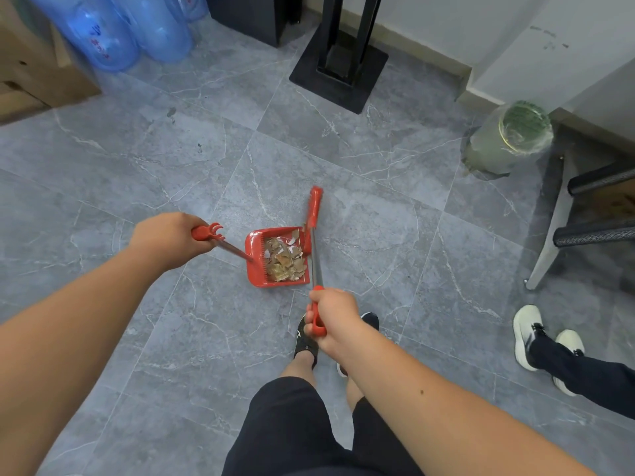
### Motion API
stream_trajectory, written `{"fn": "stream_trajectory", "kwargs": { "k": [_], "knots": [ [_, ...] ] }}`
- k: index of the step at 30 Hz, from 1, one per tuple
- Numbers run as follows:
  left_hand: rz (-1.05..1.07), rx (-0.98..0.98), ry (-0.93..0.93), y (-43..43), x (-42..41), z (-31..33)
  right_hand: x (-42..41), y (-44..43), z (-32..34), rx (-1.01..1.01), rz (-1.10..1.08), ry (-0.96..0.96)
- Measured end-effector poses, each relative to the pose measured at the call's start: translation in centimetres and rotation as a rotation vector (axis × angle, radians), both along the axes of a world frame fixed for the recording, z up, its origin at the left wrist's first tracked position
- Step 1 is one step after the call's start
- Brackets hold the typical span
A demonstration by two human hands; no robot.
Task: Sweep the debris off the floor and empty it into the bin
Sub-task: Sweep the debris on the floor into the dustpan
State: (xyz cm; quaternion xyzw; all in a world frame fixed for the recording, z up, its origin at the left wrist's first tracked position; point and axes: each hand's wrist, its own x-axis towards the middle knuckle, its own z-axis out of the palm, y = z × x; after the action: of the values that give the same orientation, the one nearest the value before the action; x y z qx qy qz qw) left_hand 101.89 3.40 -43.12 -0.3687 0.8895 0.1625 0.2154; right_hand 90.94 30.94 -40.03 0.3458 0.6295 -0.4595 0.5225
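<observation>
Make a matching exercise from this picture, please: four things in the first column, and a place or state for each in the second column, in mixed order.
Things:
1. debris
2. left hand
3. bin
4. right hand

Places or states:
A. stands by the wall, lined with a clear bag
B. grips the broom handle
C. lies inside the red dustpan
D. grips the dustpan handle

Pairs: 1-C, 2-D, 3-A, 4-B

Dustpan [275, 259]: one. Broom [314, 231]: one. Water bottles [137, 29]: seemingly three.
</observation>
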Motion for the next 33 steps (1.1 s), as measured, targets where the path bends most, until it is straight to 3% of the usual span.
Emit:
{"fn": "stream_trajectory", "kwargs": {
  "k": [12,15,24,33],
  "knots": [
    [0.151,0.005,0.025,1.2,1.3,-0.5,-3.1,1.9,-2.6,0.256,0.775,0.317],
    [0.176,-0.003,0.010,1.8,1.4,-0.6,-4.5,1.8,-3.7,0.289,0.946,0.289],
    [0.164,-0.017,0.015,2.0,0.1,-0.9,-0.6,3.9,-1.7,0.056,0.683,0.021],
    [0.162,0.022,0.019,1.6,1.2,-0.5,-0.7,5.9,2.0,0.005,0.461,0.087]
  ]
}}
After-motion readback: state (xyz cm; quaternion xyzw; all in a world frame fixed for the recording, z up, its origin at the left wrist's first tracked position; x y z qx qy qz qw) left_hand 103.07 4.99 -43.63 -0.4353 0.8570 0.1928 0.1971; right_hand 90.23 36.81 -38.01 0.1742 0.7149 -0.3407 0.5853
